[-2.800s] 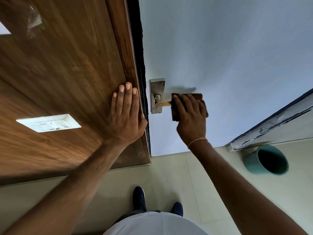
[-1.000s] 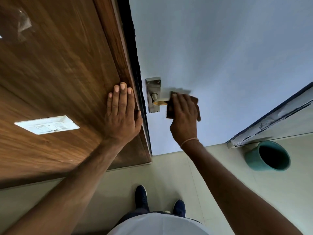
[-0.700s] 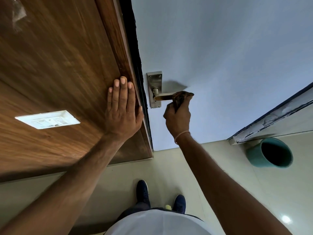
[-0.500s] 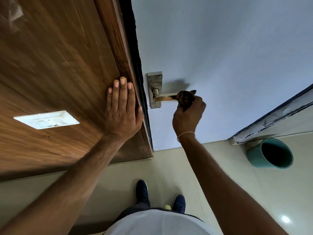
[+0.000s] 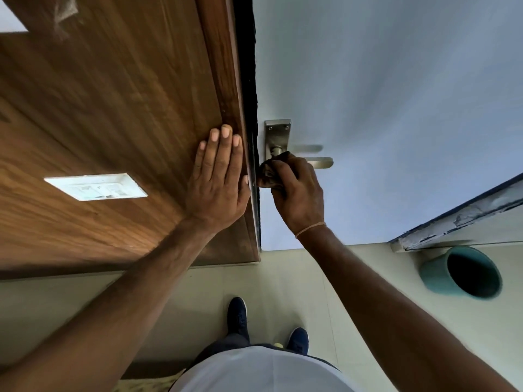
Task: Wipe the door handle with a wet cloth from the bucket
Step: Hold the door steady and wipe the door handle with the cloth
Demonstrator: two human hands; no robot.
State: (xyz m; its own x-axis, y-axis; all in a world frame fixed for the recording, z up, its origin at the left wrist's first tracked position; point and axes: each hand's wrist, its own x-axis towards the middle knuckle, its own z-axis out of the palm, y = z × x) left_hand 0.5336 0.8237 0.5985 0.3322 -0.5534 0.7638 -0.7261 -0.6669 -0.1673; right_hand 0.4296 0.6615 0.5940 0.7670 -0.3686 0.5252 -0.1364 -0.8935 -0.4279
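A metal lever door handle (image 5: 319,163) on a steel backplate (image 5: 277,134) sits on the pale blue-grey door (image 5: 382,94). My right hand (image 5: 297,193) is shut on a bunched dark brown cloth (image 5: 267,172), pressed against the lower backplate and the inner end of the lever. The lever's outer end sticks out to the right of my fingers. My left hand (image 5: 218,176) lies flat, fingers together, on the brown wooden panel (image 5: 113,108) just left of the door's edge. The teal bucket (image 5: 461,273) stands on the floor at the lower right.
A white switch plate (image 5: 96,186) is set in the wooden panel to the left. A dark gap (image 5: 246,66) runs between panel and door. A painted frame edge (image 5: 458,219) slants above the bucket. My dark shoes (image 5: 237,315) stand on the pale tiled floor.
My right hand has slid the cloth left along the lever, from its outer end to the backplate. The left hand stays flat on the wooden panel.
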